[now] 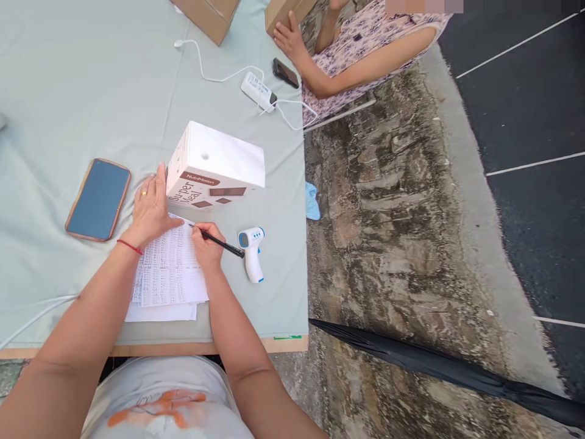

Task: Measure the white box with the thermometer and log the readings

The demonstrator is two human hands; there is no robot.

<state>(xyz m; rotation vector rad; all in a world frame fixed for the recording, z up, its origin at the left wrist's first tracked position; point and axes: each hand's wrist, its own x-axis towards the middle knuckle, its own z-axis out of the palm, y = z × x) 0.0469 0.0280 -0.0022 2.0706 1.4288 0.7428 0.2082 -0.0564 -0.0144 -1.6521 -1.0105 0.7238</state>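
My right hand [209, 244] grips a black pen [223, 243], its tip close to the top of a filled-in paper sheet [164, 277] that lies on other papers. Spread over the upper left of the sheets is my left hand [153, 207], with a ring and a red cord at the wrist. Its fingers reach beside the left side of a white NutriMotion box [223, 158]; whether they touch it I cannot tell. To the right of the pen lies a white infrared thermometer [252, 255]. A smartphone [98, 199] rests left of my left hand.
Across the pale tablecloth [91, 79] lie a white power bank [258, 91] with cables and a small black device [286, 73]. A co-worker's hand [291, 38] touches a cardboard box [286, 15] at the far side. Another carton [208, 18] stands nearby. The table's edge runs down the right.
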